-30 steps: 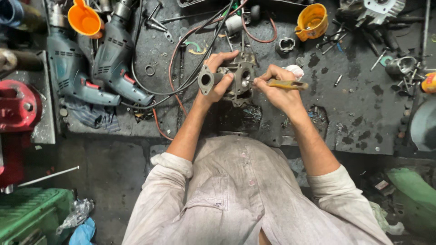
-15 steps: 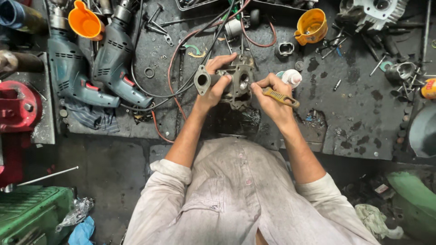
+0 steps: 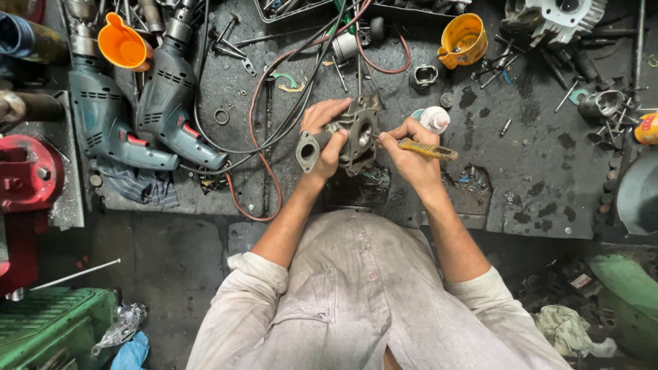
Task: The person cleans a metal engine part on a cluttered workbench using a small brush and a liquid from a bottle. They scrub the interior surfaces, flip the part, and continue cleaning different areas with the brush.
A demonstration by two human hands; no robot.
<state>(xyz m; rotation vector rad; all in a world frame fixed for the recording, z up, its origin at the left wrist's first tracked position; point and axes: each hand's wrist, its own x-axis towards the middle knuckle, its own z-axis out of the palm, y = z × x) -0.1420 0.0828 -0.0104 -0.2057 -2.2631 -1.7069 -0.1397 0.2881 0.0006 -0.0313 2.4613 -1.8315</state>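
Above the greasy dark tabletop (image 3: 534, 171), near its front edge, a grey metal engine part (image 3: 343, 137) with a round flanged port is held up clear of the surface; the left hand (image 3: 325, 137) is wrapped around it, the grip closed on the casting with the thumb across its upper edge and the fingers curled round the flanged end; the right hand (image 3: 408, 154) is closed on a yellow-handled tool (image 3: 425, 149), whose thin metal tip is laid against the face of the part, beside its round opening; the two hands are close together, the part between them. Just beyond the right hand, a small white bottle (image 3: 434, 118) is seen on the tabletop; farther back an orange-yellow cup (image 3: 463, 40) is set, tilted, among loose bolts and bits. To the left, two blue-green power drills (image 3: 137, 116) are laid side by side, an orange funnel (image 3: 122, 45) is placed between their upper ends, and a red hose (image 3: 264, 157) and black cables are looped from the drills past the left hand. A red vise (image 3: 27, 178) is mounted at the far left edge; a green crate (image 3: 48, 329) is seen below it on the floor; a pale, stained shirt (image 3: 356, 301) is worn, its sleeves rolled to the elbows.
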